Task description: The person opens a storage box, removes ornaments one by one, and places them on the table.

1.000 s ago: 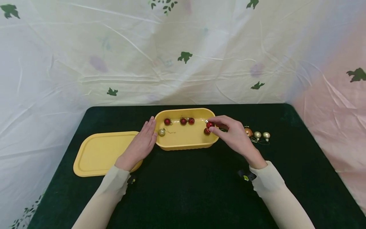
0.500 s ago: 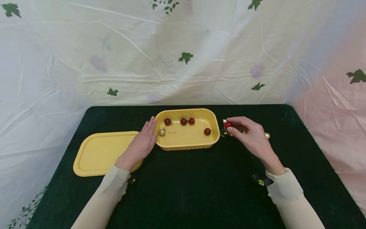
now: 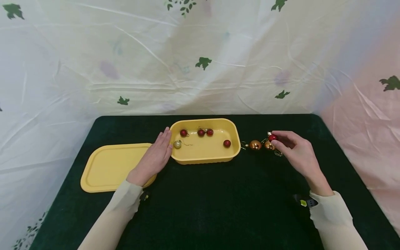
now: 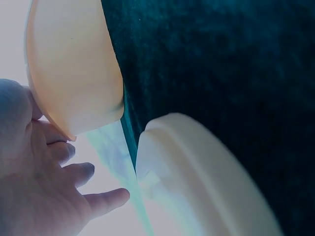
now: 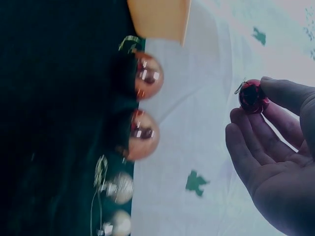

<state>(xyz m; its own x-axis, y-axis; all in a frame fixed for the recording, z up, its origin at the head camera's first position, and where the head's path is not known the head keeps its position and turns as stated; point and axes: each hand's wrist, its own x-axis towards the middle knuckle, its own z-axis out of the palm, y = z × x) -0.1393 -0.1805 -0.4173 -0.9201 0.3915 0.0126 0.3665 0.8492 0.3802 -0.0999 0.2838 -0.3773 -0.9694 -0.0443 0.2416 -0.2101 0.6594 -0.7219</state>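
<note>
My right hand (image 3: 298, 152) pinches a shiny red bauble (image 3: 272, 138) between thumb and fingers; the right wrist view shows its gold cap and loop. Below it lie two copper-coloured baubles (image 3: 255, 145), right of a yellow box (image 3: 204, 160). Two pale gold baubles (image 5: 121, 188) show in the right wrist view, hidden by the hand in the head view. Straight fingers of my left hand (image 3: 152, 158) rest against the box's left end. Inside the box are several dark red baubles (image 3: 226, 143) and one gold bauble (image 3: 177, 144) with a string.
A yellow lid (image 3: 112, 166) lies flat left of the box, partly under the left forearm in view. The dark green table (image 3: 206, 208) ends at a patterned white cloth (image 3: 200, 86) hanging behind it.
My right hand has carried the red bauble out from over the box and to the right, past the copper baubles. The left hand stays against the box.
</note>
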